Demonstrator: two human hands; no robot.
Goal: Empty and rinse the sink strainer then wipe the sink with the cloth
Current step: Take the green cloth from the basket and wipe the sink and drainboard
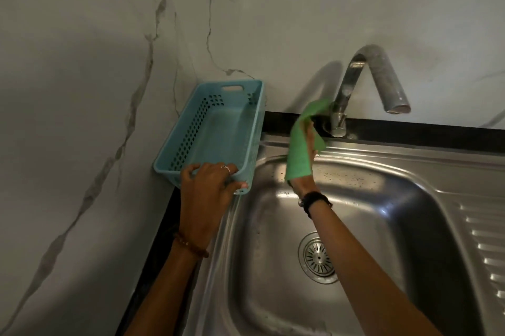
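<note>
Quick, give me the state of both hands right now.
Left hand: grips the near rim of the light blue perforated plastic basket.
Right hand: holds the green cloth at the steel tap's base.

A home kitchen: steel sink [382,193], tap [355,84], marble wall [109,35]

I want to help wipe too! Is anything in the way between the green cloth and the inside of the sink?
Nothing visible is. The right hand holds the green cloth up by the tap, just above the sink bowl. The bowl holds only its strainer. The left hand grips the blue basket, off at the sink's left edge.
</note>
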